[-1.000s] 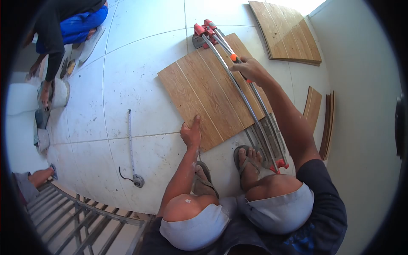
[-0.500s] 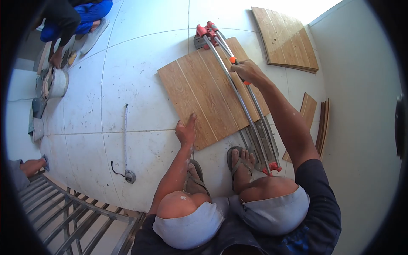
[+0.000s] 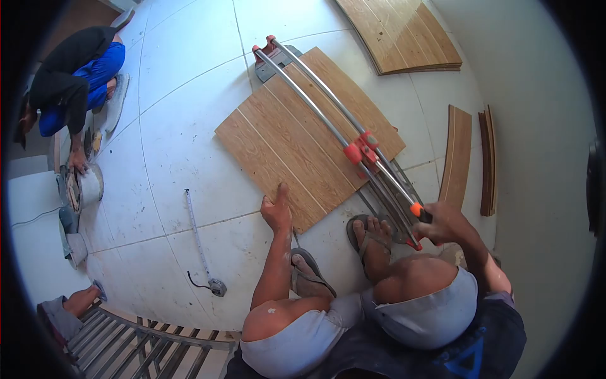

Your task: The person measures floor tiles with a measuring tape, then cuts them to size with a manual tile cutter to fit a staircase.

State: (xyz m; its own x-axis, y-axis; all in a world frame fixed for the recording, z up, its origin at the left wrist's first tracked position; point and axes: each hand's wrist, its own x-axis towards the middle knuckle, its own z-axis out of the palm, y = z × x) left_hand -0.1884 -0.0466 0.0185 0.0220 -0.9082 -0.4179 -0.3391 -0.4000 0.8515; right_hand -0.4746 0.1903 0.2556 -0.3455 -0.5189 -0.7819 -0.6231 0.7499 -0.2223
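Note:
A wood-look tile [image 3: 278, 136] lies on the bed of a manual tile cutter [image 3: 314, 104], under its two steel rails. The cutter's red carriage [image 3: 362, 149] sits close to the tile's near edge. My right hand [image 3: 445, 222] is wrapped round the black and orange handle [image 3: 419, 211], low beside my right knee. With the thumb on top, my left hand [image 3: 278, 210] grips the tile's near left corner; the fingers beneath are hidden.
A tape measure [image 3: 216, 287] lies partly pulled out on the floor. Tiles [image 3: 404, 35] are stacked at upper right, with narrow strips [image 3: 456, 155] by the wall. A person [image 3: 69, 88] crouches at left by a bucket [image 3: 92, 183]. A metal rack [image 3: 145, 344] stands at lower left.
My right hand has pulled the handle back towards my knee, and the carriage has slid from the rails' far end to the tile's near edge. My left hand keeps its hold.

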